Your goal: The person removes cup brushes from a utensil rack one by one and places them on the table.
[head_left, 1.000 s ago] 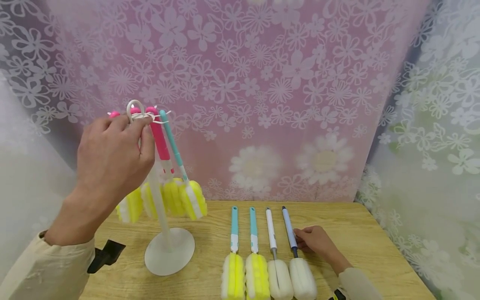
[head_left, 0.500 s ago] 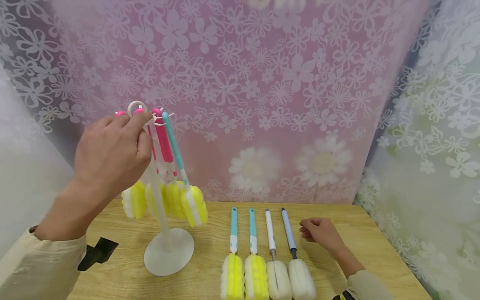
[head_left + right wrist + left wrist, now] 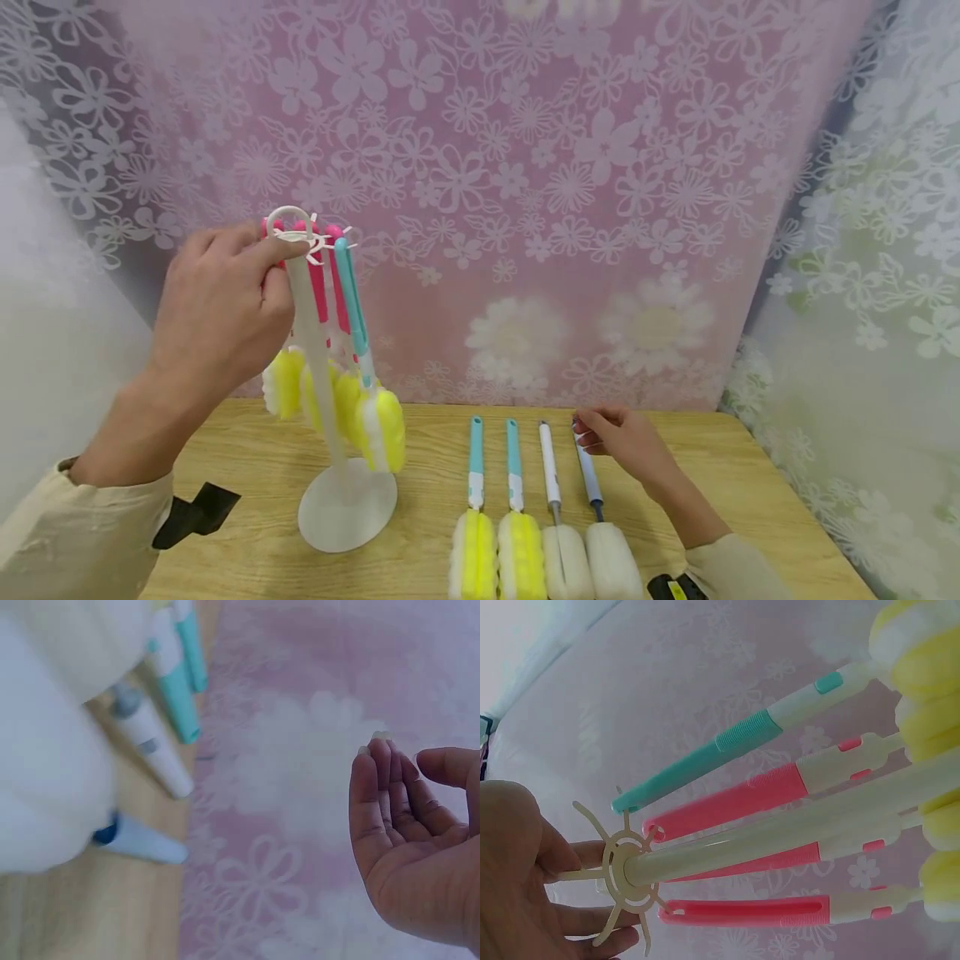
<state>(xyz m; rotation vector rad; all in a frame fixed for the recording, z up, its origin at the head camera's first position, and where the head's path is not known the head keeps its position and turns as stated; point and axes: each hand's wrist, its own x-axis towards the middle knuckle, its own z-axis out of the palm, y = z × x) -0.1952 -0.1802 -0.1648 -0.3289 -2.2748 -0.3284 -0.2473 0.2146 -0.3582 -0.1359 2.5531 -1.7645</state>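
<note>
At the left of the head view my left hand pinches a prong at the top of a white hanging stand. In the left wrist view its thumb and fingers lie around the hooked ring. A teal-handled sponge brush and several pink-handled sponge brushes hang from the hooks, their yellow-and-white heads down. My right hand, fingers loosely bent and holding nothing, hovers over the handle end of a blue-handled brush on the table. The right wrist view shows the fingers apart from that handle.
Beside the blue-handled brush lie a white-handled brush and two teal-handled brushes, heads toward me. All rest on the wooden table. A flowered pink curtain hangs behind the table.
My right hand has drawn away from the blue handle's side and moved up over its far end. The stand's top has turned, and the hanging brushes have swung round with it.
</note>
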